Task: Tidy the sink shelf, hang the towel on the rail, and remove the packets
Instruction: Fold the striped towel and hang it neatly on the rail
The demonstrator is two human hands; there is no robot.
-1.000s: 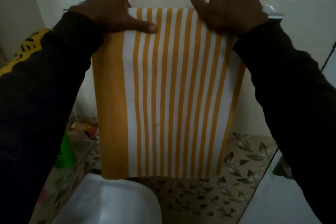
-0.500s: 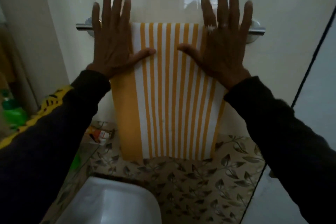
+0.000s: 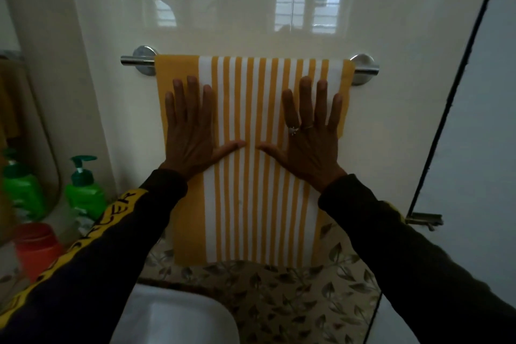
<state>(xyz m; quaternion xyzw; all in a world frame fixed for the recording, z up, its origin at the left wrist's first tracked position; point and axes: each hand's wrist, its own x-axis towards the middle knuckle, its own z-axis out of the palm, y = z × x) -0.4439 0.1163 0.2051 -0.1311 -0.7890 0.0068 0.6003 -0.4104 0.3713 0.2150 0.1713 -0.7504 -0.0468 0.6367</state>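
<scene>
Over a chrome wall rail (image 3: 136, 61) hangs a yellow-and-white striped cloth towel (image 3: 251, 204), draped flat against the glossy cream wall. Both hands press on it with fingers straight and spread, gripping nothing: the left hand (image 3: 192, 137) on the yellow band, the right hand (image 3: 310, 139), wearing rings, on the stripes. Thumbs point toward each other, apart. Below sits a white sink (image 3: 178, 318). At left stand a green pump bottle (image 3: 85, 190) and an orange cup (image 3: 36, 248).
</scene>
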